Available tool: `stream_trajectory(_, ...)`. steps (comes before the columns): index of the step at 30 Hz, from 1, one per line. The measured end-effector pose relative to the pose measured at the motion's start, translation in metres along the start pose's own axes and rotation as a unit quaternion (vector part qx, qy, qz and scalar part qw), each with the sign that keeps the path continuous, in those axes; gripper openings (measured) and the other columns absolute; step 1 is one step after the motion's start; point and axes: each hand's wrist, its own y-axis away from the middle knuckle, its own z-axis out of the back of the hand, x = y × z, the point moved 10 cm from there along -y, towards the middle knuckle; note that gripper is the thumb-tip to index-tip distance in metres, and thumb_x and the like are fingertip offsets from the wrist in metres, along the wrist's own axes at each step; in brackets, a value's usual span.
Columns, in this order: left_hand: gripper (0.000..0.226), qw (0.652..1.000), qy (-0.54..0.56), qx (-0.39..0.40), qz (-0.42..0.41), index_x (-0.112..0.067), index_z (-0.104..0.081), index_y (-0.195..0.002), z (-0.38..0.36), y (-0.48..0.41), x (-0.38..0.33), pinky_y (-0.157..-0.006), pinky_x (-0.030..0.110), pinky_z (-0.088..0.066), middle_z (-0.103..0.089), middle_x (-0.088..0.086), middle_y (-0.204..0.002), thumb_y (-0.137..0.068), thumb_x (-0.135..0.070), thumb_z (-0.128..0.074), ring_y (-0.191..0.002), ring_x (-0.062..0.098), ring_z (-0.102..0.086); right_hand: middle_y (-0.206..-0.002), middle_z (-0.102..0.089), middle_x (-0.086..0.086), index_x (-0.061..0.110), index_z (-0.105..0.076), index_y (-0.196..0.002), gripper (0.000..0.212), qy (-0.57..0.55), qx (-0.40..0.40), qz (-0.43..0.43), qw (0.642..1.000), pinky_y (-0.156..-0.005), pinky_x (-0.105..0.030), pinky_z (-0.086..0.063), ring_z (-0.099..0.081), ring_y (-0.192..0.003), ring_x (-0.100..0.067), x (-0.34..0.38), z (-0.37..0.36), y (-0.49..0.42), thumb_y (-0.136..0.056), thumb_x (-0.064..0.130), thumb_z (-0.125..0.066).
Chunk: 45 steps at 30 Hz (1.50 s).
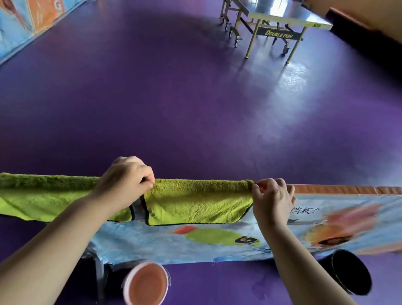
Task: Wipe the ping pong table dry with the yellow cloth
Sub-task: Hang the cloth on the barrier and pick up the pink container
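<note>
Two yellow-green cloths hang side by side over the top edge of a low printed barrier (359, 215). My left hand (124, 182) pinches the top left corner of the right cloth (195, 205). My right hand (273, 200) pinches that same cloth's top right corner. The left cloth (36, 194) hangs untouched beyond my left hand. A ping pong table (280, 11) with a dark top and yellow legs stands far off at the upper right.
An orange bucket (147, 286) with a white rim stands on the purple floor below the barrier. A black bucket (350, 272) sits to its right. Printed barriers (24, 15) line the left side of the hall. Open purple floor (175, 101) lies between me and the table.
</note>
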Motion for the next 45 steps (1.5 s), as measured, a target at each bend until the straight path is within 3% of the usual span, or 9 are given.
stream_trajectory(7,0.006,0.995,-0.047,-0.080,-0.019,-0.018,-0.072,-0.078,0.024,0.017,-0.003,-0.082,0.040,-0.044,-0.072,0.000,-0.090,-0.074,-0.014,-0.072,-0.091,0.027,-0.063,-0.112,-0.062,-0.007,0.020,-0.073,-0.099,0.015,-0.011,-0.018,0.009,1.000,-0.089,-0.037,-0.028,-0.044,-0.111,-0.031,0.009,0.004,0.006,-0.089,0.028,-0.066)
stream_trajectory(13,0.035,0.986,-0.056,-0.147,0.048,-0.009,-0.068,-0.107,0.022,0.083,-0.005,-0.086,0.042,-0.042,-0.068,0.009,-0.106,-0.081,-0.025,-0.053,-0.101,0.032,-0.058,-0.107,-0.061,-0.013,0.013,-0.067,-0.104,0.022,-0.136,-0.088,0.073,0.984,-0.086,-0.041,-0.031,-0.049,-0.104,-0.034,0.010,0.006,0.062,-0.082,0.012,-0.065)
stream_trajectory(17,0.035,0.984,-0.053,-0.151,0.075,-0.009,-0.068,-0.101,-0.020,0.157,-0.002,-0.082,0.039,-0.039,-0.068,0.008,-0.099,-0.081,-0.027,-0.045,-0.093,0.031,-0.057,-0.096,-0.062,-0.012,0.010,-0.067,-0.100,0.028,-0.158,-0.030,0.106,0.981,-0.083,-0.039,-0.036,-0.054,-0.094,-0.036,-0.019,-0.044,0.122,-0.074,0.013,-0.058)
stream_trajectory(24,0.031,0.994,-0.007,-0.013,0.109,-0.009,-0.070,-0.097,-0.164,0.252,0.027,-0.080,0.033,-0.044,-0.069,0.002,-0.093,-0.077,-0.022,-0.051,-0.091,0.019,-0.053,-0.094,-0.057,0.004,0.011,-0.067,-0.100,0.020,-0.162,0.189,-0.008,0.968,-0.077,-0.030,-0.037,-0.055,-0.096,-0.027,-0.109,-0.176,0.241,-0.083,0.007,-0.057)
stream_trajectory(26,0.024,0.992,-0.007,0.015,0.124,-0.010,-0.071,-0.095,-0.207,0.271,0.042,-0.074,0.034,-0.052,-0.069,0.000,-0.091,-0.072,-0.011,-0.068,-0.091,0.015,-0.051,-0.095,-0.055,0.009,0.015,-0.067,-0.102,0.018,-0.139,0.254,-0.065,0.955,-0.073,-0.027,-0.036,-0.056,-0.096,-0.022,-0.136,-0.218,0.271,-0.090,0.007,-0.057)
stream_trajectory(28,0.039,0.986,0.004,0.057,0.157,-0.011,-0.072,-0.092,-0.252,0.290,0.060,-0.069,0.031,-0.055,-0.069,-0.001,-0.086,-0.057,0.001,-0.084,-0.087,0.012,-0.051,-0.095,-0.059,0.009,0.022,-0.066,-0.098,0.017,-0.110,0.307,-0.109,0.939,-0.069,-0.027,-0.037,-0.056,-0.089,-0.017,-0.161,-0.264,0.301,-0.092,0.012,-0.054)
stream_trajectory(35,0.043,0.968,0.009,0.161,0.192,-0.013,-0.073,-0.090,-0.435,0.342,0.164,-0.061,0.035,-0.056,-0.070,-0.003,-0.083,-0.052,0.001,-0.087,-0.073,0.025,-0.066,-0.091,-0.063,0.007,0.022,-0.062,-0.102,0.019,-0.019,0.420,-0.175,0.890,-0.061,-0.028,-0.042,-0.058,-0.077,-0.020,-0.218,-0.452,0.375,-0.094,0.016,-0.045)
stream_trajectory(41,0.046,0.913,0.010,0.235,0.332,-0.021,-0.044,-0.138,-0.599,0.388,0.264,-0.087,0.032,-0.044,-0.053,-0.001,-0.127,-0.093,-0.021,-0.052,-0.114,0.019,-0.053,-0.101,-0.054,-0.001,0.014,-0.041,-0.124,0.031,-0.039,0.465,-0.250,0.849,-0.054,-0.026,-0.038,-0.054,-0.067,-0.022,-0.263,-0.631,0.433,-0.094,0.016,-0.048)
stream_trajectory(45,0.055,0.886,0.082,0.230,0.395,-0.016,-0.031,-0.143,-0.664,0.402,0.297,-0.091,0.033,-0.039,-0.046,0.005,-0.138,-0.093,-0.016,-0.053,-0.123,0.024,-0.047,-0.088,-0.055,-0.003,0.012,-0.035,-0.109,0.019,-0.072,0.428,-0.326,0.840,-0.051,-0.027,-0.032,-0.048,-0.063,-0.017,-0.275,-0.691,0.446,-0.094,0.015,-0.046)
